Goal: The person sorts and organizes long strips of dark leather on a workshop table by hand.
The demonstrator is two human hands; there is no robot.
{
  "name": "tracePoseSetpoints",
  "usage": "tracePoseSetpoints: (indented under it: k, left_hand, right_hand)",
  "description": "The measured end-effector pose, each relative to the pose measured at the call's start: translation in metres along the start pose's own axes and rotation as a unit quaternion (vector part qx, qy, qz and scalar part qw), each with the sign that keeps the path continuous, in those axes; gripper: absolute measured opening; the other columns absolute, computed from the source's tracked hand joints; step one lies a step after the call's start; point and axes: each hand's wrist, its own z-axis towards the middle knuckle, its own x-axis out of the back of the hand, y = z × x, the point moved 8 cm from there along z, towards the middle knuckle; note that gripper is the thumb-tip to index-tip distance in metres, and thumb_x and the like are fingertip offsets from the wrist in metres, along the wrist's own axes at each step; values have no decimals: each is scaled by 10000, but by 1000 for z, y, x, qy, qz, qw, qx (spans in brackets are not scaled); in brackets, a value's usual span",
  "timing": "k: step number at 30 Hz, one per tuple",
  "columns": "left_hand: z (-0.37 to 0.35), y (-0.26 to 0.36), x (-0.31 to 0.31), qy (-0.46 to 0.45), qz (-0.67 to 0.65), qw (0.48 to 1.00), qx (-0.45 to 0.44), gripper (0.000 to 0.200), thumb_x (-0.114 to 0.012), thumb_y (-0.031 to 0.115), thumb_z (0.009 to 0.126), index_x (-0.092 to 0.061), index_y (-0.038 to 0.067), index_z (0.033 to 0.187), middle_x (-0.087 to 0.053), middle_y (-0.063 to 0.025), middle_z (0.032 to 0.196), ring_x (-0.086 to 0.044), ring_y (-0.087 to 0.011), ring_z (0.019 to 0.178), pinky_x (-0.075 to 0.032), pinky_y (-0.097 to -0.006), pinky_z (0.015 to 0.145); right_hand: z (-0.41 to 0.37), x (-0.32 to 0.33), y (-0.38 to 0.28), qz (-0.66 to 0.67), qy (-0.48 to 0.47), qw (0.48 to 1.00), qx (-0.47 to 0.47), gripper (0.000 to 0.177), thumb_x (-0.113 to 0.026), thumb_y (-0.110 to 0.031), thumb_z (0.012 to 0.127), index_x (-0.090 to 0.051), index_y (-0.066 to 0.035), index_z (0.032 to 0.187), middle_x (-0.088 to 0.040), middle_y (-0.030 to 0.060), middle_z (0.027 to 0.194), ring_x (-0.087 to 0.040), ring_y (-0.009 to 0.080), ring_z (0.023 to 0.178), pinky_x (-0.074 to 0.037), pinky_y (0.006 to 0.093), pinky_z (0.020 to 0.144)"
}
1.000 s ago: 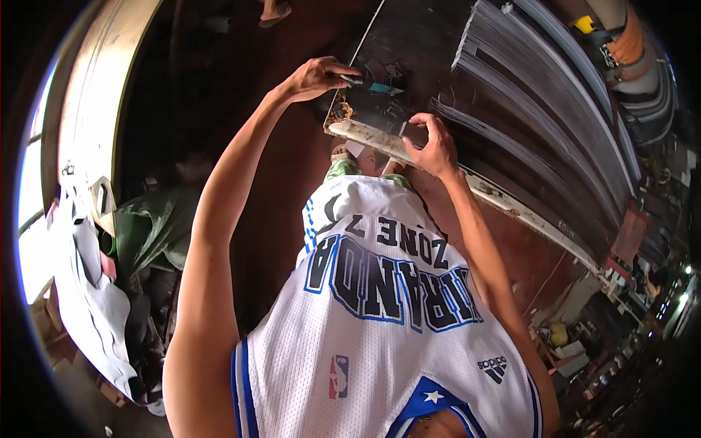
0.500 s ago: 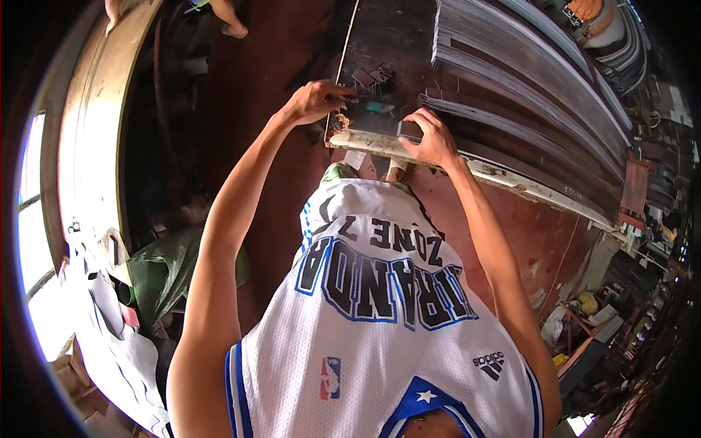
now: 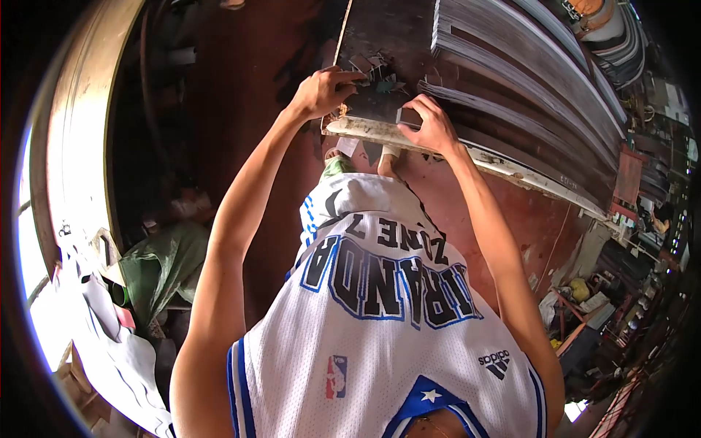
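My left hand is over the near left corner of a dark tabletop, index finger stretched out and thumb apart from it, with nothing visible between them. Just beyond the fingertips lies a loose heap of small dark offcuts, some with a greenish tint. My right hand, at the table's front edge, has thumb and fingers around a small dark rectangular piece with a pale edge. Its material cannot be made out.
Stacks of long thin grey sheets cover the right of the table. A worn pale strip runs along the front edge. Left stand a wooden board and green plastic sheeting. A cluttered shelf is at lower right.
My left hand has shifted slightly right, its index finger and thumb now farther apart. My right hand stays at the table edge with the piece. The bare limbs at the top left have nearly left view.
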Motion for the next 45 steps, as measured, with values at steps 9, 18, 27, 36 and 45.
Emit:
tracePoseSetpoints:
  k: [9,18,27,36,45]
  left_hand:
    - [-30,-63,77,-33,-116,991,63,329,-664,16,899,-694,84,1219,-628,-32,933,-539,-105,754,-453,-276,666]
    - [0,-28,30,90,-223,965,107,357,-596,105,963,-615,57,1317,-691,-60,1093,-598,-83,976,-480,-246,857]
    - [129,-33,-1,223,35,972,58,404,-554,214,917,-583,233,1320,-630,-248,1057,-606,-438,988,-509,-508,872]
    - [152,-82,0,173,231,952,104,446,-465,251,985,-464,318,1426,-508,-163,1265,-472,-398,1189,-414,-555,956]
    - [12,-37,91,264,234,935,-33,336,-678,197,877,-658,141,1208,-614,-129,1242,-580,-352,1119,-459,-483,945]
  right_hand:
    - [0,-2,2,11,-7,1000,0,354,-776,-188,725,-641,-54,1024,-600,107,1014,-598,317,994,-506,403,893]
    - [-4,4,5,-7,-33,999,-36,378,-778,-211,746,-644,-51,1062,-592,107,1057,-608,320,1015,-506,410,903]
    - [-32,22,17,-97,-24,989,-112,562,-787,-236,735,-614,-55,1238,-596,93,1159,-590,313,1072,-476,416,971]
    - [-99,73,41,-109,14,984,-143,620,-797,-182,746,-581,-46,1312,-571,106,1322,-562,313,1189,-452,401,1044]
    - [-76,27,-21,-55,47,996,-51,405,-766,-204,756,-708,-57,1129,-636,68,1219,-585,283,1141,-443,423,1030]
